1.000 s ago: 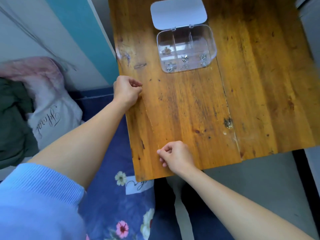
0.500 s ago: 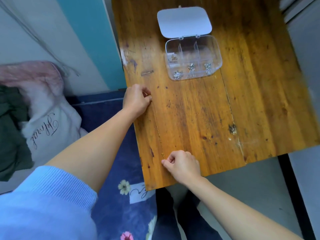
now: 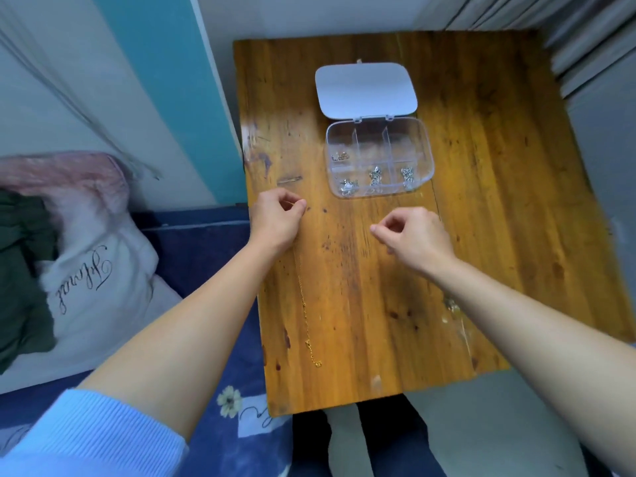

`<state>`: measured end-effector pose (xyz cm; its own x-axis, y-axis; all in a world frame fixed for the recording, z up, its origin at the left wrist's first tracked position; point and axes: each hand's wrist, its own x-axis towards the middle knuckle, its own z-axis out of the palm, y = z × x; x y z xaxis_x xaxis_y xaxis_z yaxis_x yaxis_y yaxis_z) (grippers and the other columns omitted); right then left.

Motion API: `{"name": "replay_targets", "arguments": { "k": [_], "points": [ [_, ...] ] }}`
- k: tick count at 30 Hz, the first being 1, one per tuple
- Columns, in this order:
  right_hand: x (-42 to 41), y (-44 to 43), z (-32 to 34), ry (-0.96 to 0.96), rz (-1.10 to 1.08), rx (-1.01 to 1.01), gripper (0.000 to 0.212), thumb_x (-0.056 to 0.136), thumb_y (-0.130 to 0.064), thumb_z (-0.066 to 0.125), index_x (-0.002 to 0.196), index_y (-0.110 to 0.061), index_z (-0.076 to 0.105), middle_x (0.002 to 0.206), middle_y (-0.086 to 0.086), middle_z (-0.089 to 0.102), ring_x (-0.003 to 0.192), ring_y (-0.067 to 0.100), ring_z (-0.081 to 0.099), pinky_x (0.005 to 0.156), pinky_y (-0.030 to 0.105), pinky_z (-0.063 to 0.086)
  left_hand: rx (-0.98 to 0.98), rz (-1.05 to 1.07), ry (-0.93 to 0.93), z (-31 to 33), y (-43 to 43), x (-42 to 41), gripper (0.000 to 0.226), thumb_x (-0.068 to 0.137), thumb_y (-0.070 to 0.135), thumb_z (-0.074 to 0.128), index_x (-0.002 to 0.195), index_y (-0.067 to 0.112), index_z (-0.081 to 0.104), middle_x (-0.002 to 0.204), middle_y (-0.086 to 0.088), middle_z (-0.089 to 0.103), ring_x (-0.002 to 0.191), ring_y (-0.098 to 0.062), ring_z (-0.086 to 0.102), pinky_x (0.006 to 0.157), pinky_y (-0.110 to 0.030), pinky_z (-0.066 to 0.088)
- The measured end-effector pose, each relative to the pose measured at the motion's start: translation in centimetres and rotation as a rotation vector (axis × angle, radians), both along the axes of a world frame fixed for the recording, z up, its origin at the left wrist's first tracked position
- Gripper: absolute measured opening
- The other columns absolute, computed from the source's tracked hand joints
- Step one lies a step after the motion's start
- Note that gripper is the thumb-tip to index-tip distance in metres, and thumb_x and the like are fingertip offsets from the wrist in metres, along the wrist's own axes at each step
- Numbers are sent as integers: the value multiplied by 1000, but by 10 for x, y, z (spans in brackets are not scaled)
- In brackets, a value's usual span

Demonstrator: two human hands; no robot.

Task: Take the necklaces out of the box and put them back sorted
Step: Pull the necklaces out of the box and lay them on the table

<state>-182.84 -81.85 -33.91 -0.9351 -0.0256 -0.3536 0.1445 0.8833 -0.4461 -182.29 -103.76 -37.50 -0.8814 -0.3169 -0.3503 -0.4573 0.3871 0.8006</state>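
Observation:
A clear compartment box (image 3: 425, 146) stands open on the wooden table (image 3: 499, 208), its white lid (image 3: 366, 89) folded back. Small silver necklaces (image 3: 375, 175) lie bunched in several of its compartments. A thin gold necklace (image 3: 306, 318) lies stretched in a line along the table's left side, its clasp end near the front edge. My left hand (image 3: 275, 220) pinches the far end of this chain. My right hand (image 3: 416, 235) hovers over the middle of the table, just in front of the box, fingers curled with nothing visible in them.
A bed with a blue floral sheet (image 3: 213, 401) and a white pillow (image 3: 99, 270) runs along the table's left edge. A wall is behind the table and grey panels (image 3: 592, 46) stand at its right. Dark-trousered legs (image 3: 378, 442) show below the front edge.
My right hand has let go of the chain's near end and moved up toward the box. The chain now lies flat on the table. The view has pulled back.

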Motion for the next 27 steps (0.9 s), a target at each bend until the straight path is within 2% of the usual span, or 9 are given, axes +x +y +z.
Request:
{"name": "replay_targets", "arguments": {
  "k": [3, 5, 8, 11, 15, 18, 22, 24, 27],
  "points": [
    [-49, -7, 6, 60, 79, 0, 16, 83, -40, 67, 78, -26, 70, 72, -6, 68, 83, 21, 65, 67, 29, 45, 12, 35, -18, 0, 14, -12, 16, 89, 28, 63, 93, 15, 72, 90, -2, 70, 87, -20, 64, 85, -39, 55],
    [-80, -14, 4, 94, 151, 7, 12, 84, -34, 66, 83, -25, 73, 81, -3, 72, 86, 21, 65, 67, 30, 46, 55, 59, -36, -1, 23, -24, 17, 90, 30, 62, 91, 15, 71, 88, -5, 70, 86, -25, 66, 83, -42, 56],
    [-121, -26, -3, 138, 293, 40, 15, 88, -32, 61, 94, -26, 73, 96, 0, 75, 91, 24, 66, 73, 33, 52, 153, 105, -66, -1, 38, -43, 24, 93, 33, 57, 79, 16, 67, 74, -5, 68, 72, -23, 66, 70, -41, 56],
    [-148, -41, -13, 168, 466, 76, 19, 89, -32, 57, 101, -26, 72, 102, 5, 74, 95, 31, 65, 73, 35, 47, 198, 153, -94, -1, 45, -56, 33, 96, 34, 53, 81, 8, 67, 67, -2, 64, 61, -16, 59, 58, -33, 51],
    [-168, -57, -22, 190, 699, 213, 19, 90, -30, 54, 94, -23, 71, 97, 12, 70, 92, 37, 63, 65, 35, 38, 189, 170, -126, -3, 46, -59, 34, 96, 33, 53, 83, 5, 67, 73, -7, 65, 65, -18, 58, 67, -42, 54],
    [-181, -65, -23, 166, 756, 283, 18, 87, -26, 56, 94, -22, 72, 94, 10, 69, 89, 35, 63, 62, 32, 36, 163, 191, -119, -1, 50, -59, 34, 96, 33, 53, 83, 5, 66, 81, -22, 67, 67, -19, 56, 72, -45, 53],
    [-185, -74, -22, 156, 814, 310, 13, 83, -16, 58, 90, -19, 69, 92, 11, 68, 85, 35, 61, 61, 31, 34, 153, 190, -119, 0, 52, -56, 29, 95, 35, 55, 88, 10, 69, 83, -20, 69, 68, -16, 57, 68, -38, 51],
    [-185, -74, -23, 139, 817, 307, 11, 83, -14, 55, 85, -17, 65, 91, 12, 67, 82, 34, 59, 60, 31, 31, 161, 200, -114, 1, 52, -57, 28, 95, 34, 56, 90, 9, 69, 84, -22, 68, 68, -17, 57, 68, -39, 51],
    [-188, -70, -24, 124, 772, 285, 17, 81, -17, 54, 90, -15, 69, 91, 13, 67, 84, 37, 60, 60, 33, 34, 168, 203, -109, 0, 51, -59, 26, 94, 33, 58, 88, 11, 70, 82, -21, 68, 66, -17, 56, 68, -42, 51]
  ]
}}
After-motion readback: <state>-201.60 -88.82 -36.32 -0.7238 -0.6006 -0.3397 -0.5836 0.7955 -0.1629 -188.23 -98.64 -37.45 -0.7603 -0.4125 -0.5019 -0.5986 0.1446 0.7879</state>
